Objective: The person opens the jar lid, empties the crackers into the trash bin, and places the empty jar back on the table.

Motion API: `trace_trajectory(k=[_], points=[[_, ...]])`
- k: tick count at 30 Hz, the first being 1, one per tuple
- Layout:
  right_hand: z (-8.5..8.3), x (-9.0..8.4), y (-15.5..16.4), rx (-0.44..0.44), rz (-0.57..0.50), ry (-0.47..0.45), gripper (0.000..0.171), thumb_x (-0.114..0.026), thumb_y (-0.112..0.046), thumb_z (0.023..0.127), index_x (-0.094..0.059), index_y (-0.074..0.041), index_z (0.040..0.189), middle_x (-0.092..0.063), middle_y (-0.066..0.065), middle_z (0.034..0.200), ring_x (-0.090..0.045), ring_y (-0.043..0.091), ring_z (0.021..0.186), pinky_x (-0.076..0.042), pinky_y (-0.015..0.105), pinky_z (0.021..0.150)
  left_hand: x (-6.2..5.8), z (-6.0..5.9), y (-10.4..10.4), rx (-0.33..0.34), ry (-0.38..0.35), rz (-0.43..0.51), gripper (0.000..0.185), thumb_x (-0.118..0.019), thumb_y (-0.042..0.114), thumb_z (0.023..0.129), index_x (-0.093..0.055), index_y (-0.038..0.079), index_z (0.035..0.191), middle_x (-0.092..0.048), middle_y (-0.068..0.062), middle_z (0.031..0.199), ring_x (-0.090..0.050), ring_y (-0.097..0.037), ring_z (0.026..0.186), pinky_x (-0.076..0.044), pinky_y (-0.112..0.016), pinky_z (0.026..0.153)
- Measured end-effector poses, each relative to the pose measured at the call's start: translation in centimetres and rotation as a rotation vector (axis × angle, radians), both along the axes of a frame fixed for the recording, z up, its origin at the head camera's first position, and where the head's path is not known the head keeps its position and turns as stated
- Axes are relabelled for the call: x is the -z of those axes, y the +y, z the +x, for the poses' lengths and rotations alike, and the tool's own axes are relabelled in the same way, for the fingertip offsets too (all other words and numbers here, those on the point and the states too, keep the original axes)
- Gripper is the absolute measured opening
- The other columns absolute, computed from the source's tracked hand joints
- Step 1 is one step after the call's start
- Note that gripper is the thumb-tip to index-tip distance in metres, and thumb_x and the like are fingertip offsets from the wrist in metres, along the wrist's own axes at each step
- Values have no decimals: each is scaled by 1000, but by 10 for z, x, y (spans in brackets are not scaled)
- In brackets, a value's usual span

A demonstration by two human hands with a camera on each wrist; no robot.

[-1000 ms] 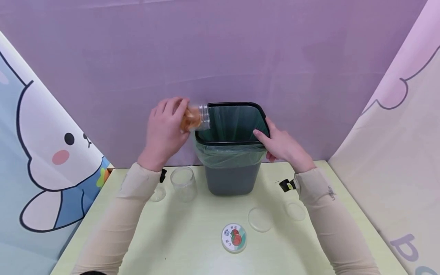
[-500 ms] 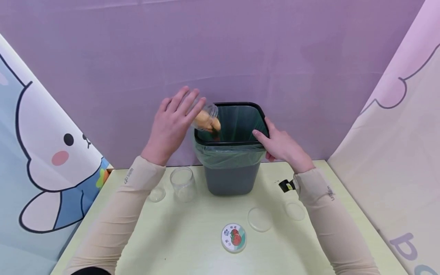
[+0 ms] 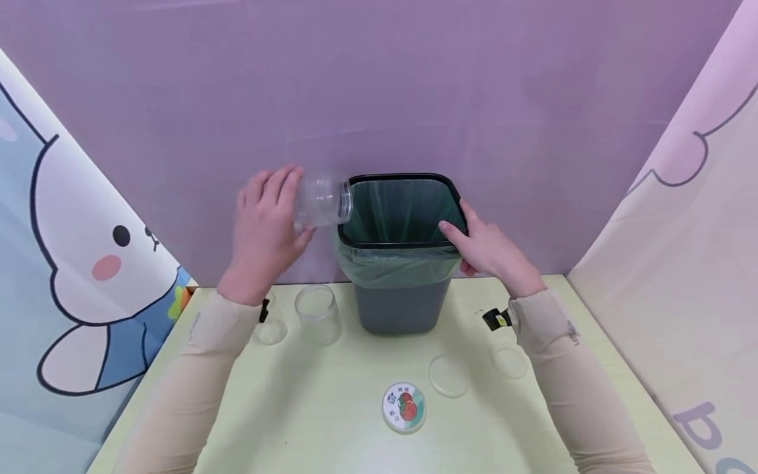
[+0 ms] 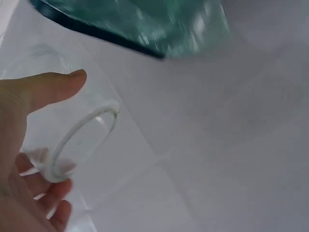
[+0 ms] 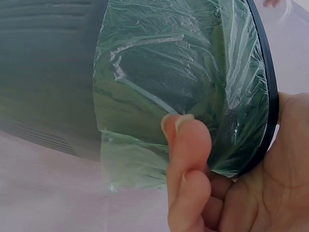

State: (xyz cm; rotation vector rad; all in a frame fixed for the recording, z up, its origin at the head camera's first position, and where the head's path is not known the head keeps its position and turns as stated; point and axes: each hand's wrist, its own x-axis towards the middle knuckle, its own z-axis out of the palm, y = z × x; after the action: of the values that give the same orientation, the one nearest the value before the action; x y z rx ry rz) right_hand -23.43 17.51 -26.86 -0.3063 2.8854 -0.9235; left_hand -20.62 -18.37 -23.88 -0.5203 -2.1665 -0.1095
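My left hand (image 3: 263, 224) grips a clear plastic jar (image 3: 322, 201) that lies on its side in the air, mouth towards the bin. Nothing shows inside it. In the left wrist view the thumb and curled fingers lie about the see-through jar (image 4: 82, 140). A grey bin (image 3: 403, 309) with a black rim stands just right of it, lined with a green bag (image 3: 397, 266). On the bin's right side my right hand (image 3: 488, 250) holds the rim, thumb over the edge. From the right wrist, its fingers (image 5: 190, 150) curl by the bag's outside.
Another clear jar (image 3: 316, 316) stands upright left of the bin, with a small clear round piece (image 3: 271, 331) beside it. In front lie a printed round lid (image 3: 404, 408) and two clear discs, one nearer (image 3: 448, 376) and one by the right sleeve (image 3: 509, 363).
The orange-brown contents of the jar have tipped out into the bin. My left hand went right over the rim, then back left with the jar. The right hand stays put.
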Motion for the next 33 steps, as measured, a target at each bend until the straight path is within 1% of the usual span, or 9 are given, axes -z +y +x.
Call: trace_trajectory(k=[3,6,14,17,22,24,27,30,33], points=[[0,-1,0,5,2,5,92,-32,-77,92,10,-28,159,-68,8,71,-66,24,63,-48,43,80,11,11,-7,24,-103,115,90,-94,28,64,-51,-1,138,-55,-20,134,-47,-41,115,-42,-57,90],[1,-2,1,7,5,6,91,-32,-76,93,10,-28,159,-67,8,71,-65,23,62,-48,44,81,25,20,-12,56,-218,222,89,-94,30,63,-52,-1,135,-57,-19,129,-50,-40,113,-44,-58,89],[5,0,6,18,-6,34,93,-29,-79,91,8,-28,159,-67,7,68,-65,26,64,-46,45,83,71,45,-22,186,-544,466,86,-91,25,69,-47,3,140,-58,-15,128,-54,-34,113,-46,-57,90],[7,4,6,39,-49,60,93,-28,-81,90,3,-28,160,-67,7,67,-65,24,63,-46,45,84,89,56,-23,249,-628,549,87,-93,21,68,-48,7,141,-59,-12,129,-55,-31,116,-45,-55,93],[10,14,8,43,-124,141,89,-28,-78,92,-3,-28,161,-68,6,70,-66,20,61,-48,46,82,123,70,-22,297,-711,579,88,-94,21,66,-51,8,140,-61,-10,131,-57,-28,116,-46,-50,92],[12,21,10,33,-151,194,84,-29,-74,95,-5,-27,161,-69,5,71,-66,19,60,-49,48,82,139,74,-21,305,-742,584,87,-95,21,65,-52,7,140,-61,-11,133,-58,-27,114,-47,-47,90],[15,34,12,-4,-215,278,74,-35,-61,102,-10,-24,161,-70,5,73,-66,21,59,-51,50,81,160,82,-19,324,-795,599,88,-95,19,64,-52,6,139,-59,-10,135,-59,-26,111,-48,-46,89],[20,47,14,-36,-269,339,68,-42,-50,104,-14,-23,161,-70,4,73,-66,23,60,-53,48,75,180,90,-15,349,-853,615,87,-95,17,63,-52,8,138,-57,-9,136,-58,-28,116,-47,-47,93],[27,60,19,-49,-287,372,67,-46,-46,104,-15,-24,160,-70,3,73,-65,24,60,-53,43,66,197,96,-10,371,-911,631,87,-94,16,62,-52,9,138,-56,-9,138,-54,-31,123,-45,-51,97]])
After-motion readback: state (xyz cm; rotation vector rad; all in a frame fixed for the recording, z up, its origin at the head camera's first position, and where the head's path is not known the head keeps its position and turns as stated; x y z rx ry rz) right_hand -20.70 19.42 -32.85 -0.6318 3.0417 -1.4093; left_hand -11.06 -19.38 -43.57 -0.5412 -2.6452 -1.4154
